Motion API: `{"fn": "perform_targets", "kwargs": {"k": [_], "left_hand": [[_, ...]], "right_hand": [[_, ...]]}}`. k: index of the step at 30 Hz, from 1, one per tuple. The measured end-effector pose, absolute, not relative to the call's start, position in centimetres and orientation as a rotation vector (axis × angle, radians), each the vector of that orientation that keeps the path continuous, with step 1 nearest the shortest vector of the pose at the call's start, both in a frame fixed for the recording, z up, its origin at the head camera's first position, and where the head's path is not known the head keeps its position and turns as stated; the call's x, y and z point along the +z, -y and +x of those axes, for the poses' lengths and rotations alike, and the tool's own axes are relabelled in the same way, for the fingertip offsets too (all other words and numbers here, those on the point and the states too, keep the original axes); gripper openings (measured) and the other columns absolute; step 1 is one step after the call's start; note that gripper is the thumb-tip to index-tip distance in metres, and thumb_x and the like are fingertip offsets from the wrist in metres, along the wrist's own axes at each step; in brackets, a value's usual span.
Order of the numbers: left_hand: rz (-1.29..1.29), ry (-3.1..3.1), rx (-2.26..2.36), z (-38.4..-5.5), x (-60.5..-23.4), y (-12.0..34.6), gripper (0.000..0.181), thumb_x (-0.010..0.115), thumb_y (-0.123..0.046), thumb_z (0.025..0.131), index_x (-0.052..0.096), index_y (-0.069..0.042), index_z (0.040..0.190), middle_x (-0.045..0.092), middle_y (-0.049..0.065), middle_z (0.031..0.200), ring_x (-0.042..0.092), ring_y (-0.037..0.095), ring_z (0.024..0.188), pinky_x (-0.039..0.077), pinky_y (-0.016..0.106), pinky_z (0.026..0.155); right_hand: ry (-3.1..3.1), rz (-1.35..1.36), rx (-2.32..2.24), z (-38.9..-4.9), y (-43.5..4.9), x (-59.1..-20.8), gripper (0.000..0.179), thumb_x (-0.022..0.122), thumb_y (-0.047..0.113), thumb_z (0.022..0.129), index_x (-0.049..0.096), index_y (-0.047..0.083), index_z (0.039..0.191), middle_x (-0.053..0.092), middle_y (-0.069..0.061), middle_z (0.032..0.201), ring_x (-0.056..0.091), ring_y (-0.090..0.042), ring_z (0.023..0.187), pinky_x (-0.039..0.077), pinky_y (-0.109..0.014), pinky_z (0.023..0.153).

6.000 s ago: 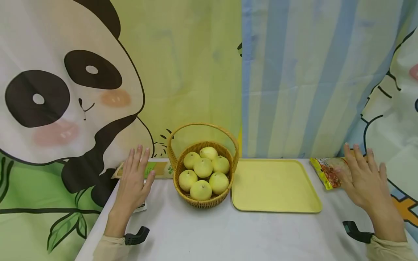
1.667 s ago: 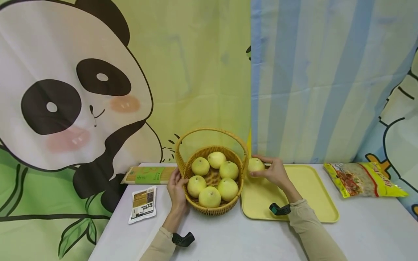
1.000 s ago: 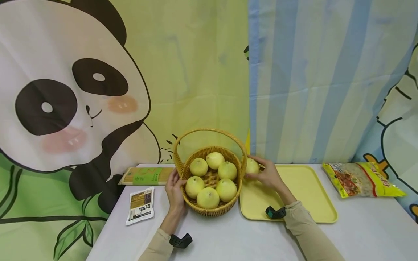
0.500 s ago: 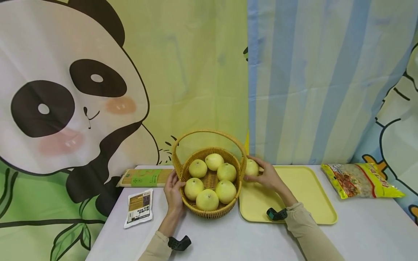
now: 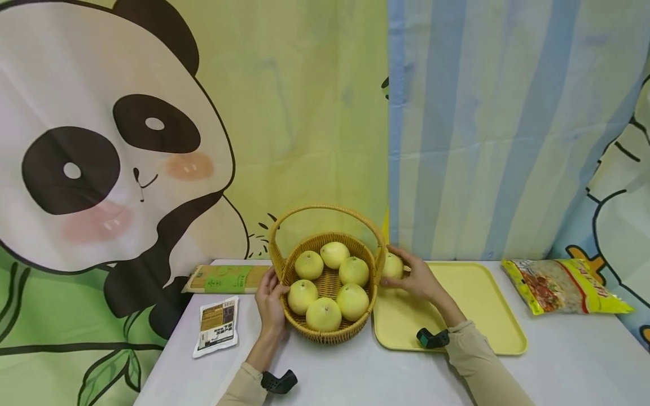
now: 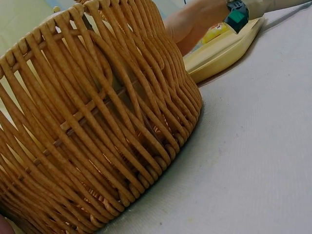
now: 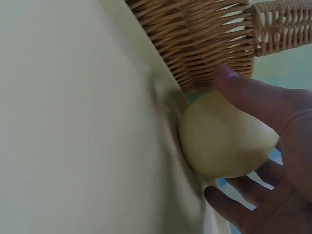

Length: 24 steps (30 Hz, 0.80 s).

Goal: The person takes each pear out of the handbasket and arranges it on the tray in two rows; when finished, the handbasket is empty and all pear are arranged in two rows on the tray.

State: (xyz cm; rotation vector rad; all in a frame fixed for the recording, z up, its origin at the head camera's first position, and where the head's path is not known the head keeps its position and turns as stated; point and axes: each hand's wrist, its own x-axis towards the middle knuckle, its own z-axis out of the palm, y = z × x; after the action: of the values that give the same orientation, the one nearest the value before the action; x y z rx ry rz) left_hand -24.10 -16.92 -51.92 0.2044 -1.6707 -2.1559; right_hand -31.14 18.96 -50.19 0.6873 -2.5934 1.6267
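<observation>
A wicker basket (image 5: 330, 337) with a tall arched handle stands on the table, holding several round pale yellow-green fruits (image 5: 323, 314) in a ring around its bare woven middle. At its left side, my left hand (image 5: 270, 301) grips the basket wall, thumb up at the rim. The left wrist view is mostly filled by the basket's woven side (image 6: 97, 122). My right hand (image 5: 416, 279) holds another such fruit (image 7: 224, 136) between thumb and fingers, low at the left back corner of the yellow tray (image 5: 477, 316), close beside the basket. Part of that fruit is hidden by the hand.
Behind my left hand lies a long pack of noodles (image 5: 223, 279), with a small white-edged packet (image 5: 217, 327) nearer. A yellow and red food bag (image 5: 563, 286) sits right of the tray. Printed curtains (image 5: 315, 113) hang behind the table.
Six seconds ago both hands were spread above the table and the held fruit was in the basket. Since then, the left has gripped the basket; the right brought a fruit to the tray's corner.
</observation>
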Motion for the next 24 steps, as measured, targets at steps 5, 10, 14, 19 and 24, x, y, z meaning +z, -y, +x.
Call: {"fn": "perform_targets", "kwargs": {"k": [5,10,14,19,24], "left_hand": [[0.21,1.682,-2.145,-24.0,-52.0,16.9,0.068,0.049,0.009,0.088,0.05,-0.001,0.154,0.053,0.023,0.157,0.052,0.036,0.144,0.051,0.017,0.103],[0.215,1.684,-2.153,-24.2,-52.1,17.0,0.069,0.049,0.009,0.088,0.049,-0.003,0.156,0.052,0.02,0.159,0.051,0.034,0.146,0.049,0.018,0.106],[0.199,1.693,-2.147,-24.2,-52.0,17.0,0.07,0.048,0.009,0.088,0.049,-0.005,0.157,0.052,0.019,0.159,0.05,0.033,0.147,0.048,0.018,0.107],[0.194,1.699,-2.132,-24.2,-52.0,17.0,0.07,0.048,0.009,0.089,0.049,-0.007,0.157,0.053,0.017,0.159,0.05,0.031,0.147,0.048,0.017,0.106],[0.188,1.69,-2.134,-24.2,-52.0,17.0,0.069,0.047,0.01,0.088,0.051,-0.007,0.155,0.054,0.018,0.158,0.051,0.032,0.146,0.048,0.017,0.105]], "right_hand": [[2.631,0.666,1.474,-30.5,-20.1,-48.3,0.094,0.091,0.027,0.084,0.041,0.008,0.162,0.045,-0.025,0.163,0.049,-0.052,0.143,0.046,-0.065,0.113],[2.55,0.611,1.482,-29.4,-21.2,-45.0,0.076,0.087,0.025,0.089,0.053,0.007,0.155,0.056,-0.023,0.154,0.057,-0.045,0.138,0.048,-0.06,0.113],[2.402,0.585,1.587,-27.9,-21.3,-42.2,0.051,0.085,0.017,0.09,0.07,0.005,0.137,0.073,-0.017,0.133,0.072,-0.025,0.12,0.059,-0.042,0.103],[2.214,0.728,1.777,-25.8,-20.2,-39.8,0.031,0.081,0.001,0.09,0.074,-0.005,0.12,0.081,-0.001,0.104,0.077,-0.013,0.094,0.064,-0.028,0.085],[2.237,1.023,1.813,-24.2,-17.4,-39.5,0.035,0.08,0.0,0.091,0.073,-0.003,0.125,0.08,-0.007,0.106,0.076,-0.02,0.095,0.065,-0.035,0.082]]}}
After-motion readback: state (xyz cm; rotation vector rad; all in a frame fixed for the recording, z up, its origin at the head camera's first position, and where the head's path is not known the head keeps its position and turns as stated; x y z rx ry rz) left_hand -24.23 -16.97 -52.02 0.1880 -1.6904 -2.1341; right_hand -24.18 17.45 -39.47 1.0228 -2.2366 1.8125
